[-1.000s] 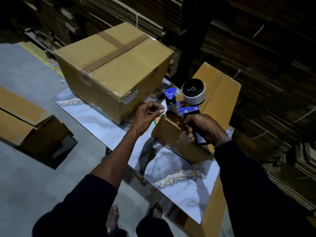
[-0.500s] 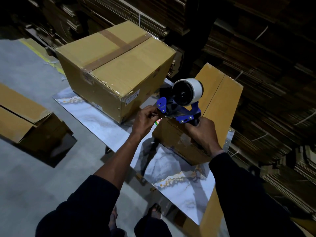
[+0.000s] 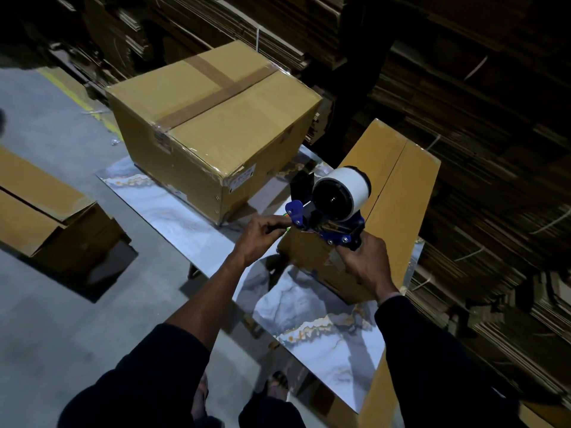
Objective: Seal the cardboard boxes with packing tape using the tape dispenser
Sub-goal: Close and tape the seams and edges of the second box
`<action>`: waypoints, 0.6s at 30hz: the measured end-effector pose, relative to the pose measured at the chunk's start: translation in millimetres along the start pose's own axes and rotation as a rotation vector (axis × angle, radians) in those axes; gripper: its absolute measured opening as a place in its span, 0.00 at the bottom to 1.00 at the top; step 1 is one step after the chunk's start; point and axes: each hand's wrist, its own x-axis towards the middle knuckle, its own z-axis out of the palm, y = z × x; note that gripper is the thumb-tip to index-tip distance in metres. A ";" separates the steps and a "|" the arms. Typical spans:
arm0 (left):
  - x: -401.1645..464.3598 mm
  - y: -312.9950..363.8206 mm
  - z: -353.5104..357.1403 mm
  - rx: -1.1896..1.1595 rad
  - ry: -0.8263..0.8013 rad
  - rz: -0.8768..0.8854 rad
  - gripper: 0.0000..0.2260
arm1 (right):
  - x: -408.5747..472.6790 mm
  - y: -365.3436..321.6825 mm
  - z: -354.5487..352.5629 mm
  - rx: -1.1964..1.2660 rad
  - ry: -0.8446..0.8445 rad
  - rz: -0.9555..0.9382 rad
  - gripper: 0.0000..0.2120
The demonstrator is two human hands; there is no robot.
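blue plastic and a fat white roll: that is the tape dispenser point(image 3: 329, 213), and the right hand point(image 3: 366, 262) has its fingers wrapped round the handle at the bottom of it, holding the roll tipped up above the near end of the unsealed box point(image 3: 383, 208). just to the left of that hand, almost touching the dispenser's blue front tab, the left hand point(image 3: 258, 239) is curled with fingertips pinched at the mouth of the dispenser; it looks to me like it is picking at the free end of the tape, though the tape itself is too thin and clear to make out, so i cannot say it has hold of it.

under and beyond the right hand the unsealed box runs away from the person, its two top flaps meeting in a bare seam down the middle. it sits on a marble-patterned table point(image 3: 324, 316). further left, past the left hand, a larger sealed box point(image 3: 216, 125) stands on the same table with brown tape crossed on its top. farther left, on the concrete floor point(image 3: 61, 319), is an open carton point(image 3: 46, 217). stacks of flat cardboard point(image 3: 479, 118) fill the dark behind.

the dispenser looks light and rigid, best held by the handle as it is now, away from the cutting edge near the front. the tape will be thin, sticky and quick to fold on itself, so its end wants pinching by the edges and pulling taut. the box flaps seem stiff but springy; they will likely need pressing flat.
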 end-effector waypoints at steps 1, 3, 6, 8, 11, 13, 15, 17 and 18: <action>-0.8 -1.8 0.3 -0.021 -0.002 -0.022 0.18 | 0.6 2.3 0.8 -0.009 0.000 0.000 0.16; -0.2 -3.9 1.3 -0.110 0.034 -0.087 0.20 | 1.2 3.3 1.4 -0.028 0.003 -0.001 0.15; 6.4 5.4 2.4 -0.279 0.108 -0.097 0.14 | 1.5 2.9 3.1 -0.038 -0.004 0.000 0.13; 13.5 13.0 3.1 -0.332 0.092 -0.056 0.11 | 1.6 3.6 4.2 -0.032 0.001 -0.006 0.14; 22.5 17.5 4.7 -0.343 0.016 -0.036 0.12 | 2.5 6.2 3.9 -0.009 -0.012 0.003 0.16; 24.6 17.0 5.7 -0.368 -0.021 -0.059 0.13 | 2.4 4.2 1.6 0.027 -0.022 0.016 0.20; 24.3 16.6 6.8 -0.384 -0.036 -0.083 0.15 | 2.0 0.5 -1.1 0.060 -0.029 0.015 0.25; 25.9 16.2 8.1 -0.366 -0.037 -0.082 0.17 | 2.5 -2.1 -2.1 0.073 -0.046 0.009 0.27; 26.7 16.7 8.9 -0.355 -0.040 -0.076 0.18 | 2.8 -2.9 -2.4 0.075 -0.052 0.005 0.27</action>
